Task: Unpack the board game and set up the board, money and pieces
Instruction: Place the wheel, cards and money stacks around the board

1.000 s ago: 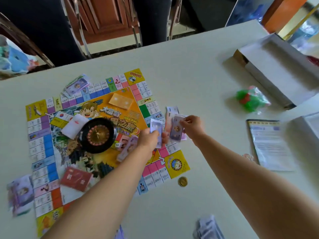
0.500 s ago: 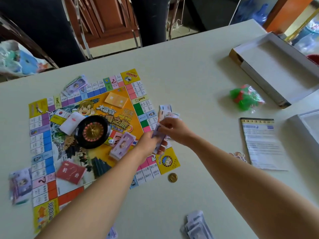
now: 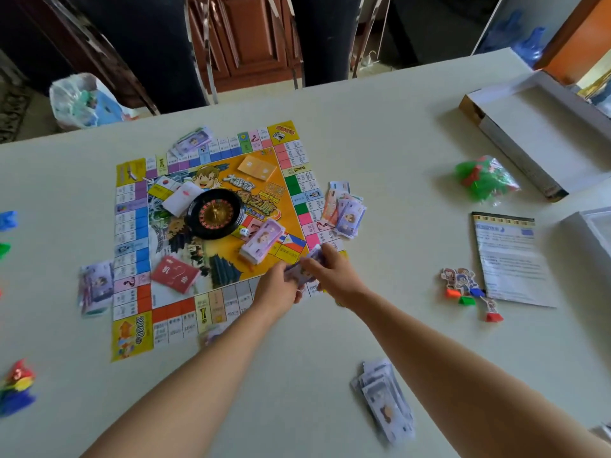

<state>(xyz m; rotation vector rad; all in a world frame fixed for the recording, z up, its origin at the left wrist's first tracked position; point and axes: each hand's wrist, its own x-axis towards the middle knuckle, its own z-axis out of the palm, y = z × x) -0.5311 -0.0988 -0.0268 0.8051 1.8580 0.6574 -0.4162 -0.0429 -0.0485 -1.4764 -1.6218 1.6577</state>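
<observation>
One game board (image 3: 211,259) is lying open on the table (image 3: 380,143); one roulette wheel (image 3: 215,213) is sitting near its middle, with one die (image 3: 244,232) just beside it at 4 o'clock; three card decks (image 3: 257,167) are resting on the board, orange at 1 o'clock from the wheel, white at 10 o'clock, red at 7 o'clock. Five piles of notes (image 3: 347,209) are showing plainly, at 11, 3, 4, 5 and 8 o'clock from the wheel; four coloured stands (image 3: 466,300) carrying pawn figures are lying well out at 3 o'clock. Both arms are reaching forward; the left hand (image 3: 277,290) and right hand (image 3: 334,276) are meeting over the board's 4 o'clock corner, fingers curled, both gripping one small bundle of notes (image 3: 302,269) between them.
</observation>
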